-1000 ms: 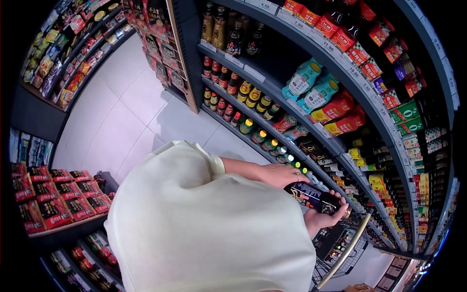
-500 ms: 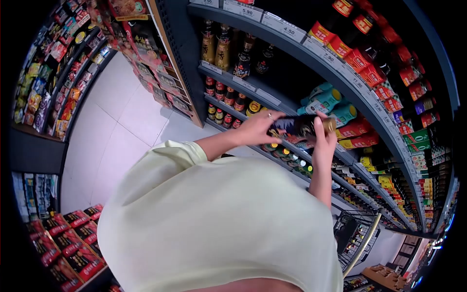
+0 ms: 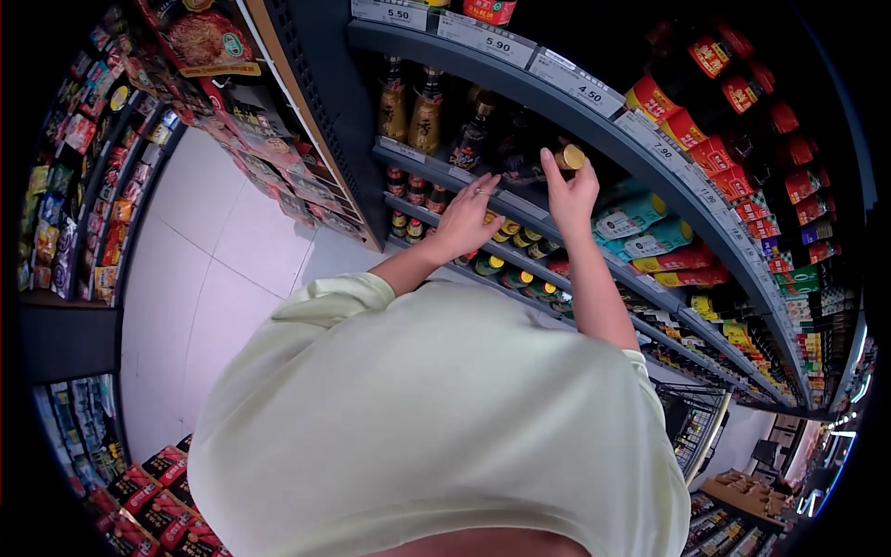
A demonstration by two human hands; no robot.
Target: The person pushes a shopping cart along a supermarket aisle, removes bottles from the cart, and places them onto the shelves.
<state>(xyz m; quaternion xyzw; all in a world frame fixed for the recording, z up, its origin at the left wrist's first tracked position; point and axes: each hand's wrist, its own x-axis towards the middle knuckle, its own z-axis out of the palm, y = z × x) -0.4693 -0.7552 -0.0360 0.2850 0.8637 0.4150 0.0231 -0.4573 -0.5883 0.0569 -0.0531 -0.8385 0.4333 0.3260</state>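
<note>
My right hand (image 3: 574, 190) grips a dark bottle (image 3: 527, 170) by its neck, just below the gold cap. The bottle is tilted, its body reaching into a shadowed shelf bay, and its lower end is hard to make out. My left hand (image 3: 464, 223) lies with fingers stretched along the shelf's front edge (image 3: 520, 206), near the lower end of the bottle. Further left in the same bay stand a dark bottle with a printed label (image 3: 473, 135) and gold-labelled bottles (image 3: 427, 113).
Teal-labelled bottles (image 3: 631, 218) and red pouches (image 3: 682, 265) lie right of my right hand. Jars and bottles (image 3: 506, 271) fill lower shelves. Price tags line the upper shelf edge (image 3: 575, 84). Hanging packets (image 3: 251, 121) are at left; a shopping cart (image 3: 696, 422) stands at lower right.
The bottle has moved from in front of the shelves into the bay. My left hand has let go of its body and come to the shelf edge; my right hand still holds it.
</note>
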